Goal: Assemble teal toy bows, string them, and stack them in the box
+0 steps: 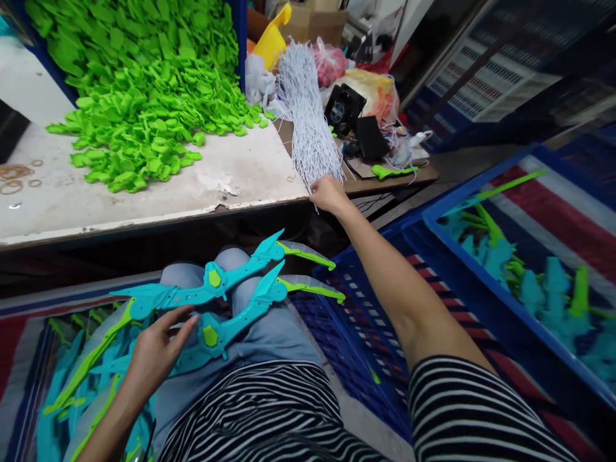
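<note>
We have two turquoise-and-lime toy bows (235,274) lying roughly parallel beside our left hand (161,346); a bundle of white strings (308,109) stretches away from our right hand (330,194).

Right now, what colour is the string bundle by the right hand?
The string bundle is whitish; best in the head view.

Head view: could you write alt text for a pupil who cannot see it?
The right hand is at the near end of a bundle of thin white strands on a worktable. The open left hand is by two turquoise and green bow-shaped pieces across the lap, and bright green pieces heap in and before a blue bin.
</note>
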